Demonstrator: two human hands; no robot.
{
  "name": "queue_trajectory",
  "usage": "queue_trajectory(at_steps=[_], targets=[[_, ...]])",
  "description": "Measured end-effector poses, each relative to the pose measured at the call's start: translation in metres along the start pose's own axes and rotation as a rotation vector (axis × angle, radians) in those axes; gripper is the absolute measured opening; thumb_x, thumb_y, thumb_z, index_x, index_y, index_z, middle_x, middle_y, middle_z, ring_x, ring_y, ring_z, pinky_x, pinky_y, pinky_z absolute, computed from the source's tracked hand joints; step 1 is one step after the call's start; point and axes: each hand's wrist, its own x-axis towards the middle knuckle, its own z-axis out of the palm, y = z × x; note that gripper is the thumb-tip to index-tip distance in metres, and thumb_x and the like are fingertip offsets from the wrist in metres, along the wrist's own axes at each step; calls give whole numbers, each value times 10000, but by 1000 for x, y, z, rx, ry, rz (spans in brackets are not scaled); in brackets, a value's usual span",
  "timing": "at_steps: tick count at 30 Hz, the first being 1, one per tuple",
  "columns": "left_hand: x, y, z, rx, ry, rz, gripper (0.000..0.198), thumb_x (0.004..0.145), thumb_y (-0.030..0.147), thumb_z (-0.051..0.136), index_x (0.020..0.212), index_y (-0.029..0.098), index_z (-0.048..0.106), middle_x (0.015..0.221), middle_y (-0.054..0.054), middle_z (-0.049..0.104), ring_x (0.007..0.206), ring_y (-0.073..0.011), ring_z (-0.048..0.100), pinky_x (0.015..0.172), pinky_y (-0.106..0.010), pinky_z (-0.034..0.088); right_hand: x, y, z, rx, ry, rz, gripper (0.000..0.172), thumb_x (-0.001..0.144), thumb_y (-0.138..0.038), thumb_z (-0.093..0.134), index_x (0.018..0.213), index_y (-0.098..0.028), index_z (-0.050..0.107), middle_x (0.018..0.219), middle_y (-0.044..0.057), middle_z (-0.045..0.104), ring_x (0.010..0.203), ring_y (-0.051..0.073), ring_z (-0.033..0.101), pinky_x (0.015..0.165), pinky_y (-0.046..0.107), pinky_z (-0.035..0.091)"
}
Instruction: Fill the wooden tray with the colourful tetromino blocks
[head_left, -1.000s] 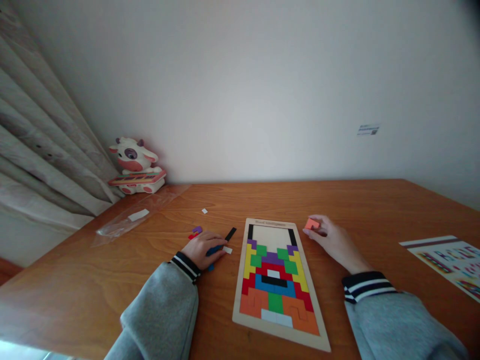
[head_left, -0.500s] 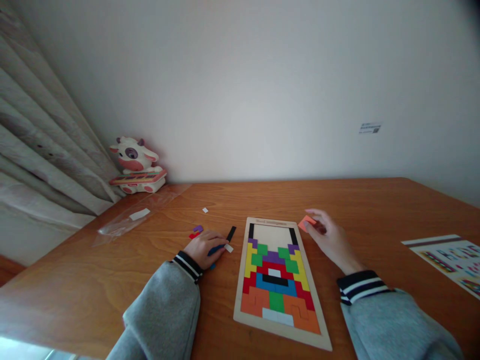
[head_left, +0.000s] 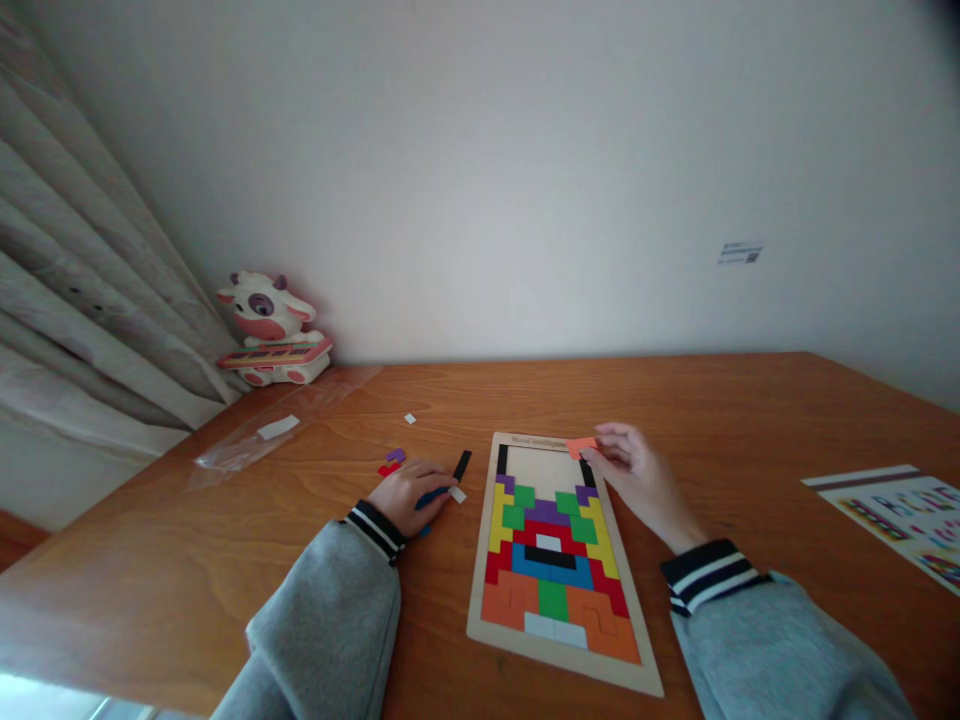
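Observation:
My right hand (head_left: 637, 478) pinches an orange puzzle piece (head_left: 580, 448) between thumb and fingers, over the top right corner of the wooden puzzle board (head_left: 480, 590). Coloured block pieces fill the lower part of the board. Its upper middle shows bare wood, with a black bar (head_left: 502, 461) along the left side and another along the right. My left hand (head_left: 411, 496) rests on the table left of the board, fingers loosely extended over a blue piece (head_left: 430, 497), partly hidden. A white piece (head_left: 457, 494) lies at its fingertips, near a black bar piece (head_left: 463, 465).
Purple (head_left: 396, 455) and red (head_left: 388, 469) pieces lie beyond my left hand, with a small white piece (head_left: 410, 419) farther back. A clear plastic bag (head_left: 247, 450) and a cow toy keyboard (head_left: 276, 335) are at the left. A printed sheet (head_left: 892, 515) lies at the right.
My right hand has moved left with the orange piece, from beside the board's right edge to over its top right corner. My left hand has stayed in place.

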Motion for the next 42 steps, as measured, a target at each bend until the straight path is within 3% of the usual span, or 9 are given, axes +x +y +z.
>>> queue_trajectory(at_steps=[8,13,16,19,23,27,33,42], targets=[[-2,-6,7,-17,31,18,282,960,266,449,1092,211,692,1035,-100,708,952,-212,664,851,-362,544,1,1,-4,-67,19,-21,408,806,-590,638,969,-216,617,981,109,720,895,254,680,827,431,562],[-5,-6,-9,29,-2,-31,308,917,419,566,1129,227,678,1074,-88,699,975,-225,659,888,-370,529,3,7,-11,-123,24,-19,358,848,-543,597,995,-222,654,1022,102,727,936,263,679,865,443,543],[-15,-16,-21,127,-25,-117,635,733,644,691,1204,220,650,1155,-114,670,1048,-292,624,949,-444,495,5,11,-16,-160,32,19,379,864,-533,564,1046,-223,683,1057,100,733,928,269,691,877,458,536],[-31,-31,-25,218,-51,-243,1014,539,782,722,1368,229,532,1387,-166,527,1246,-403,492,1044,-569,392,8,15,-20,-178,77,31,383,853,-519,558,1046,-222,702,1092,101,731,978,283,683,916,474,520],[-48,-44,-19,246,-162,-406,1181,518,829,687,1473,202,389,1514,-224,355,1362,-473,345,1065,-654,312,11,16,-23,-186,122,53,369,828,-494,560,1019,-218,712,1127,104,721,1011,291,673,909,465,522],[-49,-42,-13,204,-150,-391,1042,592,789,683,1424,201,467,1468,-197,437,1329,-404,429,1086,-567,356,12,19,-24,-212,154,80,394,824,-488,549,1042,-198,704,1165,123,702,1002,285,669,887,452,520],[-36,-34,-11,140,-75,-218,477,836,594,608,1186,280,687,1319,-106,593,1202,-303,559,1048,-478,430,12,30,-21,-240,130,41,444,816,-501,534,1051,-160,692,1129,139,708,989,268,659,900,443,501],[-29,-33,-9,26,7,-136,339,846,508,652,1032,229,702,1021,-70,719,1026,-249,657,968,-397,492,12,35,-27,-460,106,81,377,813,-420,518,1029,-162,689,1047,118,729,905,243,664,849,403,505]])
